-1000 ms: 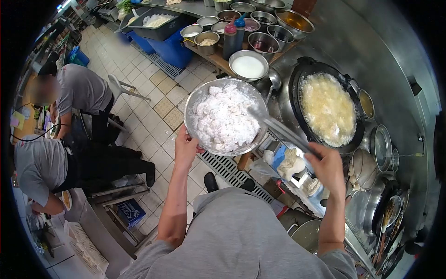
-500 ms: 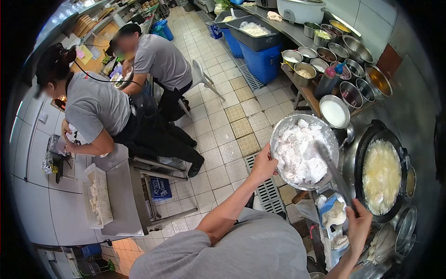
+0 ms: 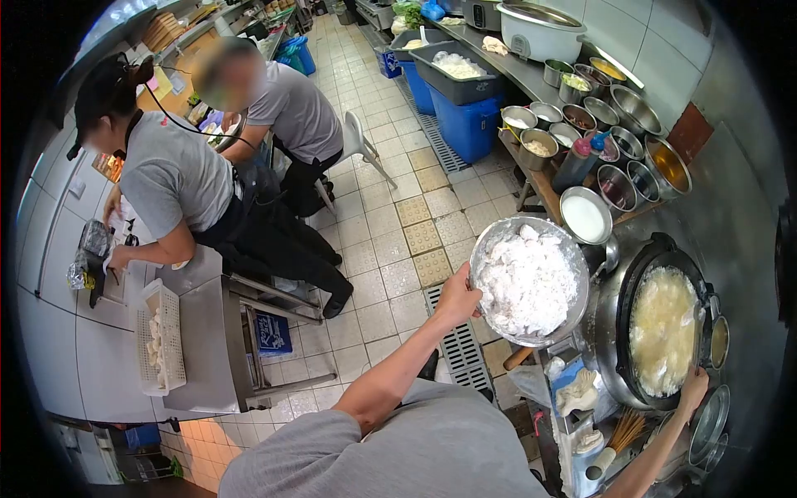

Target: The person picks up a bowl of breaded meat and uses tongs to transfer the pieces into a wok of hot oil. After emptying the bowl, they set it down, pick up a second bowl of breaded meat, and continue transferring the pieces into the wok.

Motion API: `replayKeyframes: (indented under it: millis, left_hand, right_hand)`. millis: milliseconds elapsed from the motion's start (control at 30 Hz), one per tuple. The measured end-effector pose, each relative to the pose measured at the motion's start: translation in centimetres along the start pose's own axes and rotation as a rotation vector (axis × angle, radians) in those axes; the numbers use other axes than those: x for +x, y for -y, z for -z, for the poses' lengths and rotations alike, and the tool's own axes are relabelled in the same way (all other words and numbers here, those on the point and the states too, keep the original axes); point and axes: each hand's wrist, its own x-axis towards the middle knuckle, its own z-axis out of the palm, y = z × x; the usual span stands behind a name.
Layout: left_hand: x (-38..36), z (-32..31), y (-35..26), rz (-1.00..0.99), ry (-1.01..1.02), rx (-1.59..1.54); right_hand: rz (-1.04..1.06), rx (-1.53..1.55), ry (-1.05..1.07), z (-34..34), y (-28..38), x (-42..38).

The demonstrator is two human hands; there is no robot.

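Note:
My left hand (image 3: 458,297) is closed on the left rim of a metal bowl (image 3: 586,292), which is tilted slightly toward me. White, floury pieces (image 3: 531,282) fill the bowl. To its right, a dark wok (image 3: 628,378) holds bubbling yellowish oil (image 3: 664,328) with pale froth. My right hand (image 3: 693,388) is at the wok's lower right edge, its fingers curled. What it grips is hard to make out. Beside that hand lie round wire strainers (image 3: 712,419).
Two people in grey shirts, one nearer (image 3: 174,178) and one farther (image 3: 295,108), work at the left counter. A white basket (image 3: 170,349) sits on that counter. Metal ingredient bowls (image 3: 616,187) and a pot of white liquid (image 3: 586,214) line the right side. A bamboo brush (image 3: 627,430) stands below the wok.
My right hand has left the bowl and moved right to the wok's edge; the metal utensil is out of the bowl. The bowl, in my left hand, sits slightly lower and further left in view.

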Motion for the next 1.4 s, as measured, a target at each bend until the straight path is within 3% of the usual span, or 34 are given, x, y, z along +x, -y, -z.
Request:
replayKeyframes:
  millis: [100,200,333,367,533,667,867,933,1067,1267,1400]
  left_hand:
    - [0.2,0.1,0.7,-0.002,-0.037,0.005]
    - [0.4,-0.3,0.7,-0.042,-0.035,-0.033]
    - [0.3,-0.4,0.5,-0.017,0.013,-0.077]
    - [0.4,-0.2,0.5,-0.015,0.008,-0.046]
    - [0.2,-0.2,0.1,0.010,0.017,-0.040]
    - [0.0,-0.5,-0.2,0.002,0.012,-0.058]
    - [0.4,-0.2,0.1,-0.008,0.011,-0.051]
    - [0.3,-0.1,0.4,-0.028,0.012,-0.055]
    - [0.9,0.0,1.6,-0.057,0.027,-0.123]
    - [0.8,0.0,1.5,-0.033,0.035,-0.109]
    - [0.4,-0.4,1.1,-0.020,0.029,-0.098]
  right_hand:
    - [0.029,0.099,-0.074,1.0,2.6,-3.6]
    - [0.252,0.403,0.038,0.5,2.0,-7.5]
    - [0.063,0.606,0.438,7.0,15.8,-19.5]
    - [0.214,0.651,0.431,5.9,16.5,-21.0]
    - [0.352,0.431,0.493,4.6,24.1,-24.8]
    - [0.621,0.341,0.354,1.7,28.3,-24.7]
    - [0.760,0.288,0.275,0.7,28.8,-24.8]
    - [0.755,0.332,0.265,1.5,27.6,-25.0]
    - [0.547,0.472,0.314,4.6,24.0,-24.6]
    - [0.210,0.602,0.062,7.1,15.2,-22.5]
    - [0.025,0.284,-0.040,7.9,11.1,-16.8]
